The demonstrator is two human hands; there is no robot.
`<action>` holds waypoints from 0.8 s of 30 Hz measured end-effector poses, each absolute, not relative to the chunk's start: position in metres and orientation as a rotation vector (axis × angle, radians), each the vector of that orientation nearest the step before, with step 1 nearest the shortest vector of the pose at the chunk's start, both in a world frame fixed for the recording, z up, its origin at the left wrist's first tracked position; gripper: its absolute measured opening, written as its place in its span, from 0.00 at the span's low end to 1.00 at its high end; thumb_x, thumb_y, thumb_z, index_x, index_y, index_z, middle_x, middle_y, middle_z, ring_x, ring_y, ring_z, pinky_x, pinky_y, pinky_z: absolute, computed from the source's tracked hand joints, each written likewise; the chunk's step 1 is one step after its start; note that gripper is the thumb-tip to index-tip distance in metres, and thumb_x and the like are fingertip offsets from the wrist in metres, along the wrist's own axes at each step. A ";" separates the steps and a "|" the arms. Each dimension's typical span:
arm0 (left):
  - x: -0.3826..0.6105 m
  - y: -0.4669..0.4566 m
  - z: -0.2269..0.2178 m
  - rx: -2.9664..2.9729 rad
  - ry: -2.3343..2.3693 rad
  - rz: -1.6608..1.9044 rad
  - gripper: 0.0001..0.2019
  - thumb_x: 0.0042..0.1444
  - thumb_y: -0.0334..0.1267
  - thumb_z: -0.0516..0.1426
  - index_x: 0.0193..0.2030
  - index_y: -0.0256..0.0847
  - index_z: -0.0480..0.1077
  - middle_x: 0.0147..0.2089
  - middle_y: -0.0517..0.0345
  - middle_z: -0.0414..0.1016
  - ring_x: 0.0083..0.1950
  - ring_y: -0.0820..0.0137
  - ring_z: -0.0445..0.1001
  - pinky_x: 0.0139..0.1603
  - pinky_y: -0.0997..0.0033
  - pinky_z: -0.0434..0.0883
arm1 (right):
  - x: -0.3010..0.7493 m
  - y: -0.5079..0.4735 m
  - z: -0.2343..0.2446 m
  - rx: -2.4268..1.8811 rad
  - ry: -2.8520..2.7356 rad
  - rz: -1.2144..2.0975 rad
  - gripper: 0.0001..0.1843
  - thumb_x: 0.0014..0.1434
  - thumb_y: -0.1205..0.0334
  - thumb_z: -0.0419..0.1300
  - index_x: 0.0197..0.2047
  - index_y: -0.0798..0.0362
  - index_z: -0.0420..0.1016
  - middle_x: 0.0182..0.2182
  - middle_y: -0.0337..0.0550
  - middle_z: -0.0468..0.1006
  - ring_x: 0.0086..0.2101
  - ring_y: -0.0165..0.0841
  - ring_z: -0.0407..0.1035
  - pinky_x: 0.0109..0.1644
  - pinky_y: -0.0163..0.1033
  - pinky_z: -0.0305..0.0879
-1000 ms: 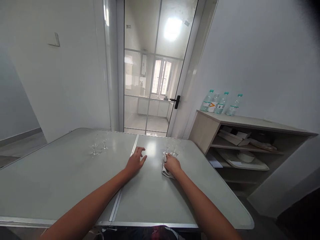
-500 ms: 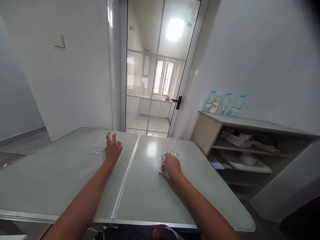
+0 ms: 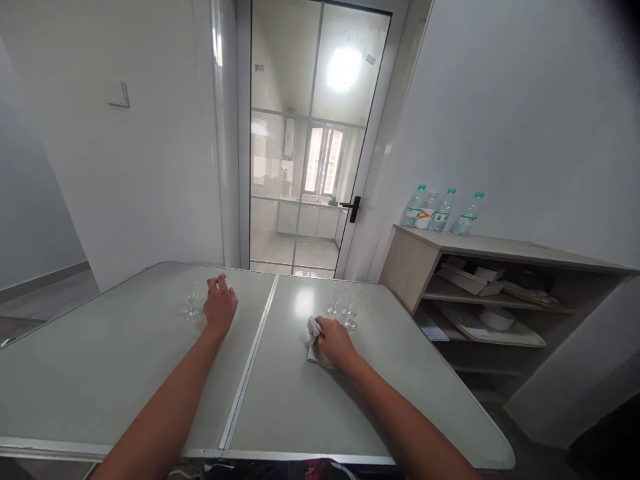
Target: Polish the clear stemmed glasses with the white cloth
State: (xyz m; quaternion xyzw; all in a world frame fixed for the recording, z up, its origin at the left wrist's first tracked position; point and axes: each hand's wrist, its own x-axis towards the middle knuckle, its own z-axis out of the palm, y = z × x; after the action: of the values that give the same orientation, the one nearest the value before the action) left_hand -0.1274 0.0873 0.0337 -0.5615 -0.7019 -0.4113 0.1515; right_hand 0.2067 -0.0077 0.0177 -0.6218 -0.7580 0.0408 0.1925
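My left hand [image 3: 220,305] rests on the left half of the grey folding table [image 3: 125,373], fingers curled round a small stemmed glass that the hand mostly hides. A second clear stemmed glass [image 3: 193,303] stands just to the left of it. My right hand [image 3: 334,341] is closed on a crumpled white cloth [image 3: 313,335] and presses it on the right half of the table. A few clear stemmed glasses [image 3: 346,305] stand close together just beyond that hand.
A metal seam [image 3: 247,373] runs down the table's middle. A wooden shelf unit [image 3: 450,267] stands at the right, with water bottles [image 3: 440,210] on top and papers inside. A glass door [image 3: 310,153] with a black handle lies beyond the table's far edge.
My left hand moved from the table's middle to the left pair of glasses and curled its fingers there. My right hand slid the cloth back towards me, away from the right glasses.
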 end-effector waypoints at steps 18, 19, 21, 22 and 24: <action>-0.110 0.087 0.040 -1.806 -1.638 -1.415 0.08 0.67 0.32 0.50 0.44 0.40 0.70 0.66 0.39 0.55 0.66 0.50 0.61 0.64 0.44 0.64 | 0.207 -0.003 0.010 -1.270 -1.921 0.812 0.49 0.41 0.76 0.58 0.68 0.42 0.66 0.54 0.41 0.70 0.50 0.36 0.69 0.56 0.38 0.66; -0.107 0.086 0.041 -1.829 -1.612 -1.511 0.08 0.67 0.32 0.50 0.44 0.40 0.70 0.67 0.40 0.52 0.67 0.51 0.59 0.64 0.46 0.65 | 0.207 -0.002 0.011 -1.267 -1.940 0.799 0.48 0.41 0.76 0.57 0.67 0.43 0.68 0.54 0.42 0.71 0.52 0.37 0.69 0.58 0.39 0.65; -0.100 0.085 0.041 -1.905 -1.600 -1.759 0.06 0.67 0.34 0.51 0.44 0.41 0.68 0.69 0.43 0.50 0.69 0.54 0.60 0.63 0.50 0.68 | 0.208 0.000 0.010 -1.285 -1.943 0.762 0.44 0.41 0.77 0.54 0.63 0.44 0.72 0.55 0.42 0.72 0.54 0.38 0.69 0.60 0.40 0.64; -0.096 0.085 0.040 -1.942 -1.618 -1.918 0.05 0.67 0.36 0.51 0.44 0.42 0.67 0.68 0.44 0.52 0.68 0.55 0.62 0.62 0.51 0.69 | 0.208 0.002 0.009 -1.290 -1.927 0.747 0.41 0.43 0.77 0.53 0.60 0.45 0.74 0.55 0.42 0.74 0.55 0.38 0.69 0.61 0.40 0.63; -0.089 0.084 0.038 -1.988 -1.670 -2.204 0.06 0.68 0.41 0.51 0.45 0.44 0.65 0.62 0.45 0.59 0.62 0.59 0.71 0.57 0.53 0.74 | 0.208 0.006 0.007 -1.269 -1.868 0.761 0.33 0.47 0.74 0.52 0.55 0.48 0.76 0.52 0.42 0.77 0.53 0.38 0.70 0.59 0.40 0.65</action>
State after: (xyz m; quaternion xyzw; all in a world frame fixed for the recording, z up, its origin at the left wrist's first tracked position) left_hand -0.0886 0.0843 0.0381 -0.5786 -0.4861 -0.6415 -0.1316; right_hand 0.2084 0.0056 0.0068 -0.4946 -0.7283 0.2966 0.3701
